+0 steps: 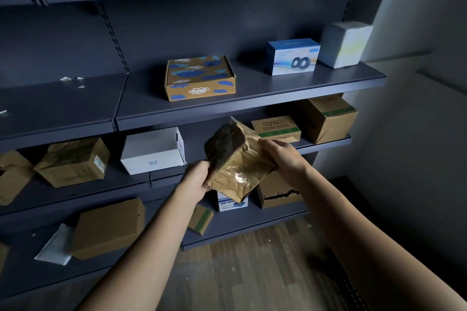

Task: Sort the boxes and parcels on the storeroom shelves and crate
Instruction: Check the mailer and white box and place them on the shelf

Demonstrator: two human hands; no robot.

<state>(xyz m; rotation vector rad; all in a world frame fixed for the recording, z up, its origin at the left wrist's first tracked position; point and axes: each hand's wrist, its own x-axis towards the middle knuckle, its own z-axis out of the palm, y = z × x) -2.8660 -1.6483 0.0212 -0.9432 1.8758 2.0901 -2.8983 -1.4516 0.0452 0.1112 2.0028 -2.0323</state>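
The crumpled parcel [235, 161] is clamped edgewise by left hand [195, 179] and right hand [283, 156] — a two-sided grip is advised until it lies flat on a shelf [141, 103].

Storeroom; dark metal shelving [250, 98], cardboard boxes [328, 118], wrapped parcels [73, 161], bare wall

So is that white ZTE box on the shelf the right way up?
No, upside down: the white ZTE box rests flat on the shelf, but the lettering on its front face reads inverted.
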